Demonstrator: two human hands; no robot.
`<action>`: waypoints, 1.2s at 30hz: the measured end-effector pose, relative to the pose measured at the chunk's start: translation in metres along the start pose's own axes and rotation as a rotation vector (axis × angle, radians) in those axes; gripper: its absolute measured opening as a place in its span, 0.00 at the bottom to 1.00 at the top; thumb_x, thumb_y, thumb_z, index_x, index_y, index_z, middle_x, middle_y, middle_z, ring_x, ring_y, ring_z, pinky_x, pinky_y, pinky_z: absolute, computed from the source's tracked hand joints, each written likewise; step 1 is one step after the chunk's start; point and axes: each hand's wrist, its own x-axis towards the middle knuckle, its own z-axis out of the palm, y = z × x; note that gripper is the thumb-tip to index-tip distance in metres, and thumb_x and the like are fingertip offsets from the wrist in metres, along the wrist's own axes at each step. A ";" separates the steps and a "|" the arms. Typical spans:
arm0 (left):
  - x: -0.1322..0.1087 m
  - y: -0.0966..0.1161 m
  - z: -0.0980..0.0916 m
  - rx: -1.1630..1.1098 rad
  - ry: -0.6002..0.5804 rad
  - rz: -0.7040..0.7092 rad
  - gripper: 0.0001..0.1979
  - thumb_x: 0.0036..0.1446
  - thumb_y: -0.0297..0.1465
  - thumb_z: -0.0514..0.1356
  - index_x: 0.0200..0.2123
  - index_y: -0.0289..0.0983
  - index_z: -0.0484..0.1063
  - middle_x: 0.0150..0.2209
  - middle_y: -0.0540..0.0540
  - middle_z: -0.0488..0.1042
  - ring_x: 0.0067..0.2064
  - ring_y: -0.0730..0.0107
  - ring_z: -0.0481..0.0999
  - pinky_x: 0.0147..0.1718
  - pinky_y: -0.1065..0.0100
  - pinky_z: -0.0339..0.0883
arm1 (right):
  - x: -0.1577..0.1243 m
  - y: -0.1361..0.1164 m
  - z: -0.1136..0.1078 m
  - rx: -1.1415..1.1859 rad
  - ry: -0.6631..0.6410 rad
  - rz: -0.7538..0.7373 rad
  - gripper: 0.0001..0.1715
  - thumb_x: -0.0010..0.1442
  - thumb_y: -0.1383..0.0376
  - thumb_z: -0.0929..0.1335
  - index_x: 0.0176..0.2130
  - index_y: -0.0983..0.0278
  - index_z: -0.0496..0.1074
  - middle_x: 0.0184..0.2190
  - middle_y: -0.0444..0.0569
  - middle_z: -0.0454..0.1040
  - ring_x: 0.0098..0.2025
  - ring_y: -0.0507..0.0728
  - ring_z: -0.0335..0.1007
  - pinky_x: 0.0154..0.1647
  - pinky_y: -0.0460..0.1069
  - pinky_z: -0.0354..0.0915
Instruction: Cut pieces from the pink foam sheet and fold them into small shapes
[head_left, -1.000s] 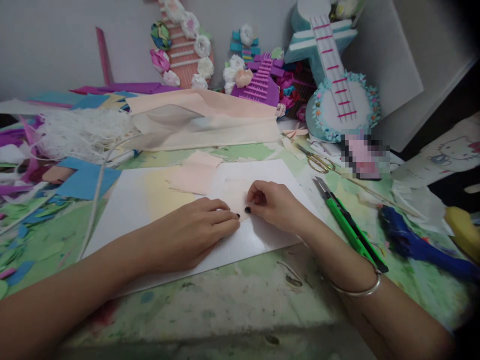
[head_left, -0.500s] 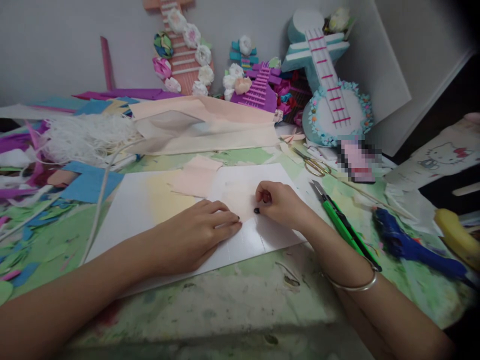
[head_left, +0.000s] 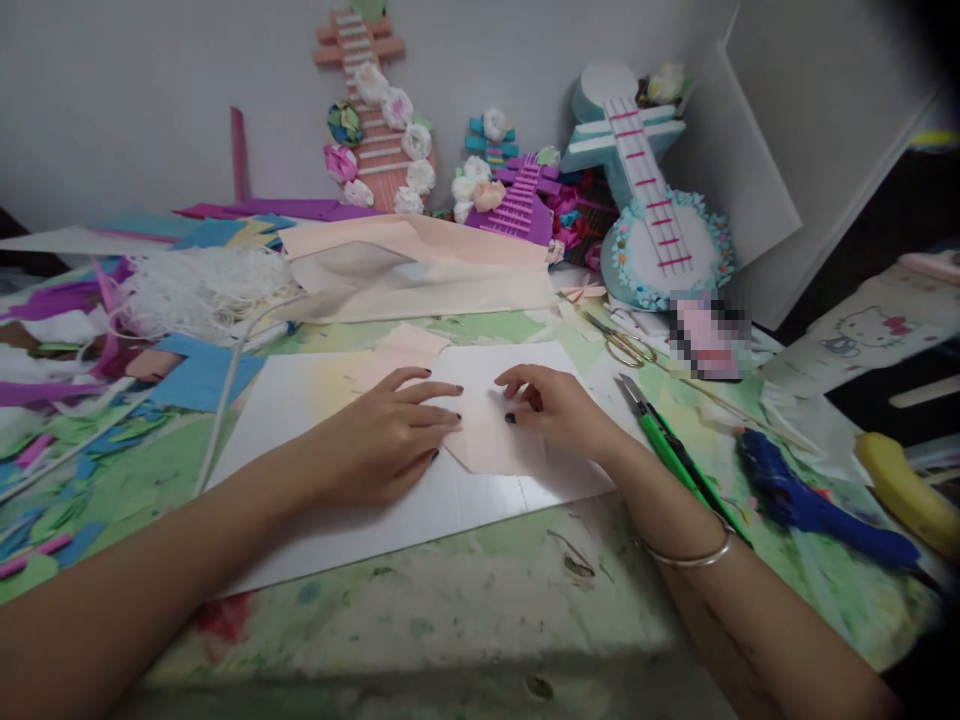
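A white board lies on the table in front of me, with a yellowish tint on its left part. On it, between my hands, is a small piece of pale peach paper. My left hand is open over the board, fingers spread, the tips at the paper's left edge. To the right, my right hand hovers over the paper's right side; its thumb and forefinger are apart with nothing visible between them. A second peach piece shows behind my left hand, partly hidden.
To the right lie a green utility knife, a blue glue gun and gold-handled scissors. Paper scraps and shredded white strands cover the left. Decorated model instruments lean at the back wall.
My left hand's fingers have spread and drawn a little up and left. My right fingers have uncurled. The peach paper between them shows lower and more clearly. The view has shifted slightly.
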 end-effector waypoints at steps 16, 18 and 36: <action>0.006 0.022 0.012 -0.060 0.129 -0.060 0.13 0.59 0.34 0.57 0.45 0.33 0.67 0.45 0.38 0.71 0.48 0.55 0.66 0.47 0.55 0.60 | -0.001 -0.018 0.018 0.639 0.348 0.269 0.10 0.45 0.70 0.68 0.32 0.65 0.75 0.31 0.46 0.74 0.28 0.50 0.69 0.29 0.47 0.64; 0.006 0.019 0.015 -0.024 0.170 -0.057 0.08 0.61 0.28 0.54 0.44 0.34 0.67 0.42 0.40 0.72 0.45 0.59 0.67 0.44 0.58 0.61 | -0.002 -0.021 0.016 0.768 0.379 0.287 0.10 0.44 0.68 0.70 0.32 0.65 0.75 0.32 0.47 0.75 0.30 0.51 0.69 0.30 0.47 0.66; 0.008 0.013 0.013 -0.393 0.293 -0.509 0.10 0.52 0.28 0.59 0.39 0.37 0.67 0.35 0.49 0.70 0.23 0.78 0.66 0.25 0.72 0.64 | -0.007 -0.037 0.001 0.929 0.252 0.223 0.17 0.39 0.74 0.72 0.34 0.64 0.78 0.32 0.48 0.79 0.34 0.55 0.76 0.40 0.52 0.71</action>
